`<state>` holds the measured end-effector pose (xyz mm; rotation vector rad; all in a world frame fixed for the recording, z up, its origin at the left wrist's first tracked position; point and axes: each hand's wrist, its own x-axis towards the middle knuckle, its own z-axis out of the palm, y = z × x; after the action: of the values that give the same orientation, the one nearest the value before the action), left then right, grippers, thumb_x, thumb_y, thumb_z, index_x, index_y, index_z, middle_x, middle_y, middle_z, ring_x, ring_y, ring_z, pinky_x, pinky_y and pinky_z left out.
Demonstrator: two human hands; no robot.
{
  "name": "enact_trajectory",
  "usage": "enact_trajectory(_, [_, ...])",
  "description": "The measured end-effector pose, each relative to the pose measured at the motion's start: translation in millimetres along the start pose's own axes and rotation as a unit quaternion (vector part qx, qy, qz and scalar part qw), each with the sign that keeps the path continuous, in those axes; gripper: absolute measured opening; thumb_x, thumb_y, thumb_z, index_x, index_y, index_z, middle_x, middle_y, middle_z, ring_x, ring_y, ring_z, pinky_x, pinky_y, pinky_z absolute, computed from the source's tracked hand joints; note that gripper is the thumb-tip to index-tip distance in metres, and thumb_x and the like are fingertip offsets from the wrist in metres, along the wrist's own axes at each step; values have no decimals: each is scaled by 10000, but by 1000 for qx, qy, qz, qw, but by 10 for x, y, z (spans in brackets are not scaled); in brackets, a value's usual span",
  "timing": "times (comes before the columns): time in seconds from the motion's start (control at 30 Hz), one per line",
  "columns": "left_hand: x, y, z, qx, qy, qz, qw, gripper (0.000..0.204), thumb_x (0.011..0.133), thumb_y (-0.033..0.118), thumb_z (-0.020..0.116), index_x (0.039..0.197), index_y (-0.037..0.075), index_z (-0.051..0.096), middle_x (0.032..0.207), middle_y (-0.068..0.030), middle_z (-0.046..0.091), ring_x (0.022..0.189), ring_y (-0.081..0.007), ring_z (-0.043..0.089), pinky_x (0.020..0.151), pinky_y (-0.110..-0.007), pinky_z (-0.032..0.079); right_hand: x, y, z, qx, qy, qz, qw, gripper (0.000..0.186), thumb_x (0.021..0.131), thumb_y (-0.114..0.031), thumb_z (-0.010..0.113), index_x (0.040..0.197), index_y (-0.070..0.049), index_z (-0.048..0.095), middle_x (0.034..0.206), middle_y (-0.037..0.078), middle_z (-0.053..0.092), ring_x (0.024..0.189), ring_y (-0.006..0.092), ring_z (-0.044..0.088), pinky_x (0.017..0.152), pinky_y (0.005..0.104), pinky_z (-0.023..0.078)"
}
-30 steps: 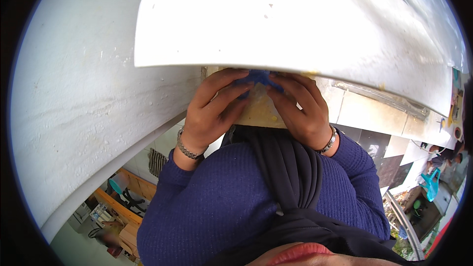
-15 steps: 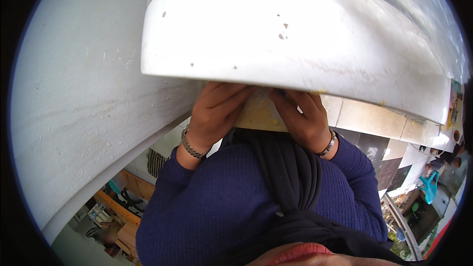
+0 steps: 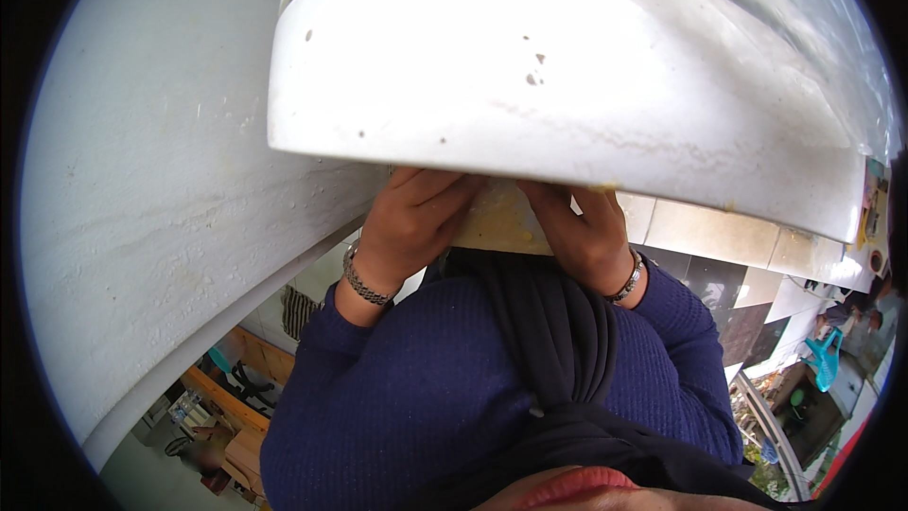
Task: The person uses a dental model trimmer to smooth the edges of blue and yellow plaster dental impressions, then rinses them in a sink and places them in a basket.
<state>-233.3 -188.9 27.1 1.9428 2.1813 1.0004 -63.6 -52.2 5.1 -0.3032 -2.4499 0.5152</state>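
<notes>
Since the white panel (image 3: 426, 76) now covers more of our fingers (image 3: 437, 191) and the blue piece, presumably between them, handling goes unseen; our left hand (image 3: 407, 222) and right hand (image 3: 591, 235) curl partly closed, hold impossible to tell.

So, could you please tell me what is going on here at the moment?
A person in a navy sweater has both bare hands raised in front of the body. The left hand and right hand reach in behind the lower edge of a large white panel, with a yellowish surface showing between them. The panel hides the fingertips, so I cannot tell what, if anything, they hold.
</notes>
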Motion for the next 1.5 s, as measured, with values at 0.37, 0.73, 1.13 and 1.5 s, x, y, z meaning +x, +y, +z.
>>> enact_trajectory(0.37, [24,-4,18,-27,19,-21,999,285,702,-52,707,974,29,729,1061,-99,665,1002,-305,632,866,-399,512,-12,-1,19,48,4,36,998,255,772,61,743,1021,63,685,972,141,644,856,252,661,713,314,529])
enact_trajectory(0.73, [37,-7,10,-18,15,-16,1000,256,699,-42,717,945,25,732,1041,-98,673,969,-300,639,832,-398,521,16,-8,3,14,-2,11,1000,254,768,57,726,1020,45,703,979,159,633,874,276,663,739,336,537])
enact_trajectory(1.13, [47,-7,23,-19,19,-18,999,245,690,-50,720,927,14,728,1000,-116,680,934,-317,645,799,-392,524,-16,22,6,34,6,13,999,213,745,72,731,953,56,692,983,168,638,880,290,662,733,349,540])
enact_trajectory(1.5, [47,-3,25,-18,25,-16,999,221,709,-33,726,926,6,722,989,-120,681,909,-331,648,780,-406,524,-30,41,32,32,19,21,999,240,752,86,725,984,66,667,977,161,636,865,291,661,728,345,536])
